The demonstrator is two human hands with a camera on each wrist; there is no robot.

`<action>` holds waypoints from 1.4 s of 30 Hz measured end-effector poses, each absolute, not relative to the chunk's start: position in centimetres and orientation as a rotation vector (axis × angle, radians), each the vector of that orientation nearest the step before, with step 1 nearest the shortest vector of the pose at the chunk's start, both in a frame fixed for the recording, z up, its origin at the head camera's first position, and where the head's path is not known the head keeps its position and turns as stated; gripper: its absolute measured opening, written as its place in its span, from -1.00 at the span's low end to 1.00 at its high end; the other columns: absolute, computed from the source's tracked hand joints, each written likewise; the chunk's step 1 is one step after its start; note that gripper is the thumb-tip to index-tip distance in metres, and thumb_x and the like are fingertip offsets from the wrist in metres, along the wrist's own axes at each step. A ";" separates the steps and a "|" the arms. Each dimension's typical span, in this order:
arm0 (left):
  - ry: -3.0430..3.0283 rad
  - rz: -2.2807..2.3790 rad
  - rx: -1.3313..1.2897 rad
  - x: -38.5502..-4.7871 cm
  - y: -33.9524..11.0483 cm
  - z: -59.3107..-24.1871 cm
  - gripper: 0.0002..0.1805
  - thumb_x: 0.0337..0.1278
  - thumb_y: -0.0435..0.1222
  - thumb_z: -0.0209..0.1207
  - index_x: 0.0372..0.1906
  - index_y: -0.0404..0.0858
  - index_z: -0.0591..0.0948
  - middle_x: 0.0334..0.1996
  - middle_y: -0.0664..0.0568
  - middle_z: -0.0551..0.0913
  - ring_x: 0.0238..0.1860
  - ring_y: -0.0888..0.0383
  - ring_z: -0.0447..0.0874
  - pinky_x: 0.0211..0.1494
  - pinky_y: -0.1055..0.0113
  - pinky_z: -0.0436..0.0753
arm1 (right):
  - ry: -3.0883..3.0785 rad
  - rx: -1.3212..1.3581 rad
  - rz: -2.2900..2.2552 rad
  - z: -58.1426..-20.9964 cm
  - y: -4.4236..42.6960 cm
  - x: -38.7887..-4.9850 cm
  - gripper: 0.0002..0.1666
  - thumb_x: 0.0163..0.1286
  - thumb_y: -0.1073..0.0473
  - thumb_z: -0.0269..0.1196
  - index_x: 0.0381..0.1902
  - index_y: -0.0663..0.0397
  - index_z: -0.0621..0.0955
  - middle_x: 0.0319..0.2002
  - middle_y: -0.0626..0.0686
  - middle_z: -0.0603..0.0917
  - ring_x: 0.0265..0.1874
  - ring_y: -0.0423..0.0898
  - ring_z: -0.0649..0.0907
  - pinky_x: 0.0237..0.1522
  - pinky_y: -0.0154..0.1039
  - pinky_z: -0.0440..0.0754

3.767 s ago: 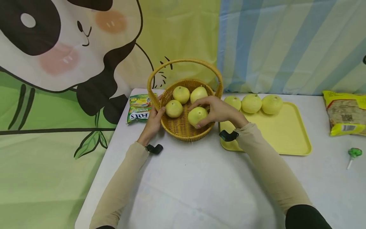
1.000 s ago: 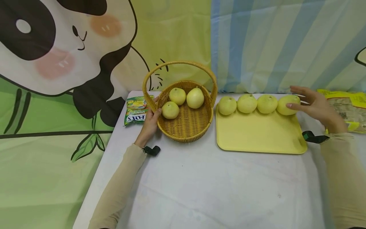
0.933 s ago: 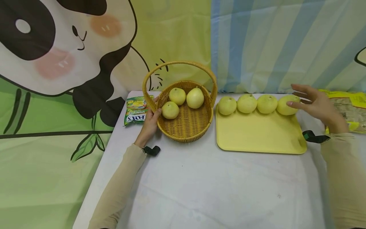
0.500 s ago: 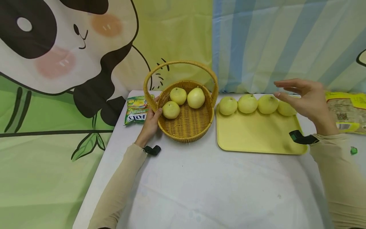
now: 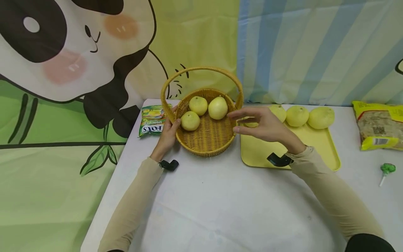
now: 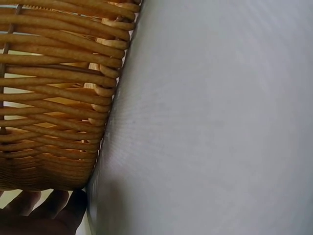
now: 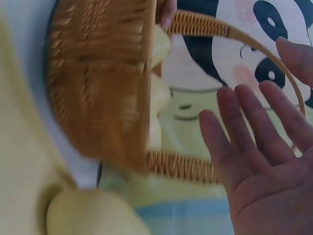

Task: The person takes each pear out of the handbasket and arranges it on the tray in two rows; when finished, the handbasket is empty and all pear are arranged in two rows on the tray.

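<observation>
A wicker basket (image 5: 206, 153) with a tall hoop handle stands upright on the table, with three pale yellow-green round fruits (image 5: 190, 121) inside. My left hand (image 5: 167, 138) grips its left side where the handle meets the rim, thumb on top. In the left wrist view, fingers (image 6: 49, 205) touch the woven wall. My right hand (image 5: 264, 126) hangs beside the basket's right rim, fingers stretched out and holding nothing; the right wrist view shows its bare palm (image 7: 269, 181). Several similar fruits (image 5: 321, 118) line the back of the yellow tray (image 5: 325, 150), the leftmost partly hidden by my right hand.
A green candy bag (image 5: 152, 120) lies left of the basket. To the right of the tray are a yellow food packet (image 5: 379, 124) and a green lollipop (image 5: 388, 168). A printed cloth backdrop (image 5: 201, 35) rises behind the white table (image 5: 204, 203).
My right hand took a fruit from the basket, set it on the tray's right end, let go, and came back left to the basket. My left hand stays on the basket.
</observation>
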State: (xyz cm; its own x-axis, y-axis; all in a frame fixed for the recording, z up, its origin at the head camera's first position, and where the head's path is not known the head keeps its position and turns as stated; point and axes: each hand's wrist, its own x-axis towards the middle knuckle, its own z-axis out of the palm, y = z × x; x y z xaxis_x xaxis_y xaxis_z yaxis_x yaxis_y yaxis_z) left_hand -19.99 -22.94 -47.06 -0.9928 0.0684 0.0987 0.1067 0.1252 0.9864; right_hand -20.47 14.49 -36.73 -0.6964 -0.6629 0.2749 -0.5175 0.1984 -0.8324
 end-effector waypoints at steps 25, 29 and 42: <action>-2.314 -2.093 -0.175 -19.9 -22.9 -47.1 -0.38 0.74 -0.18 -0.11 0.72 0.07 0.08 0.66 -0.11 0.20 0.65 0.00 0.20 0.70 -0.02 0.19 | 2.103 -0.896 -1.229 -37.7 0.8 -26.8 -0.13 0.45 -0.09 0.43 0.61 -0.05 0.40 0.62 0.05 0.35 0.61 0.05 0.33 0.61 0.08 0.31; -2.311 -2.106 -0.172 -19.8 -22.9 -47.0 -0.36 0.74 -0.18 -0.12 0.72 0.06 0.05 0.67 -0.11 0.17 0.64 -0.05 0.22 0.68 -0.06 0.25 | 2.094 -0.894 -1.145 -38.3 -0.6 -27.0 -0.07 0.42 -0.11 0.45 0.63 -0.05 0.37 0.64 0.01 0.32 0.63 0.00 0.27 0.63 0.03 0.26; -2.307 -2.092 -0.163 -19.8 -22.9 -47.2 -0.35 0.73 -0.17 -0.09 0.73 0.05 0.05 0.66 -0.12 0.21 0.65 0.00 0.20 0.70 -0.02 0.20 | 2.165 -0.733 -1.066 -39.4 -2.1 -27.0 -0.21 0.23 0.16 0.60 0.42 -0.05 0.61 0.47 0.03 0.54 0.47 0.00 0.43 0.57 -0.01 0.32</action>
